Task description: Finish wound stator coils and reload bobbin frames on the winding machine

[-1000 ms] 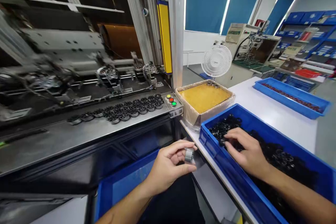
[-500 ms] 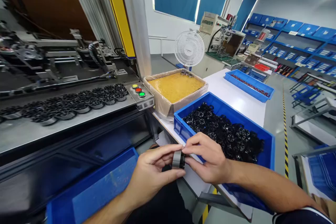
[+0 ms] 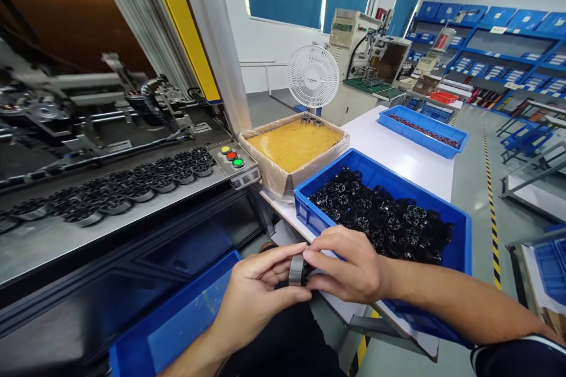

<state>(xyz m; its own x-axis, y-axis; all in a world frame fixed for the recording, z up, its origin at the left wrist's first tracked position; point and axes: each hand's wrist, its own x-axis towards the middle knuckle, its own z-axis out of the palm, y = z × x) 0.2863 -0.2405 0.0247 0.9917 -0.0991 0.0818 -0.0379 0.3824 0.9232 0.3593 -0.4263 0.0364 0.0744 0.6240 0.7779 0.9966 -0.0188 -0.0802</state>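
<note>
Between thumb and fingers, my left hand [image 3: 253, 293] holds a short grey metal ring [image 3: 296, 271] on its side, above my lap. A black plastic part [image 3: 305, 273] sits against the ring's right face. The fingertips of my right hand [image 3: 349, 264] are closed on that black part and partly cover it. How far it goes into the ring is hidden. Just beyond my right hand, a blue bin [image 3: 305, 212] holds a heap of similar black spoked parts [image 3: 393, 218]. Several grey rings with black spoked insides [image 3: 117, 203] stand in rows on the machine's metal ledge at left.
A control box with yellow, red and green buttons [image 3: 237, 162] ends the ledge. Beside it is a plastic-lined carton [image 3: 283, 179] with a yellow top surface. A white fan [image 3: 313, 76] and a long blue tray [image 3: 424, 140] are farther back. Another blue bin [image 3: 177, 336] lies low at left.
The view has shifted slightly. My right fingers have closed in further over the black part, which shows less now. My left hand keeps its hold on the ring.
</note>
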